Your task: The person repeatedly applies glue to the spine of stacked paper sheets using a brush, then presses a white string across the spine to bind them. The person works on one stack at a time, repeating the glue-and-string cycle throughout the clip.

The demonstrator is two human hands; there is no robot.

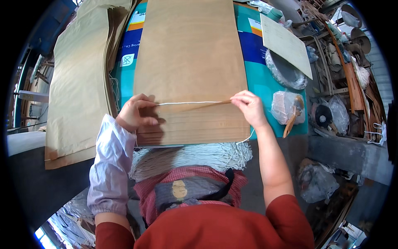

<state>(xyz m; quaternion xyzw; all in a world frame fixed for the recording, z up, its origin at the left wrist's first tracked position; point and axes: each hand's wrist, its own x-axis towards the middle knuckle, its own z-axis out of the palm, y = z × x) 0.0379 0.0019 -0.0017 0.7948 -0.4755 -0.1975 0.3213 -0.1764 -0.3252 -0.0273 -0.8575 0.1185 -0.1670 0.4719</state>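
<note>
A stack of brown paper sheets (188,62) lies in front of me, its near edges stepped like a fan. My left hand (137,112) and my right hand (248,106) each pinch one end of a white string (188,102) stretched taut across the paper near its lower edge. Both hands rest on the sheets. A bundle of white strings (195,155) lies just below the stack, against my lap.
A second pile of brown paper (78,83) lies at the left. The teal table cover (265,83) shows at the right, with a glue brush on a plastic-wrapped pot (290,110), a wrapped bowl (284,70) and a card sheet (286,43). Cluttered shelves stand at the far right.
</note>
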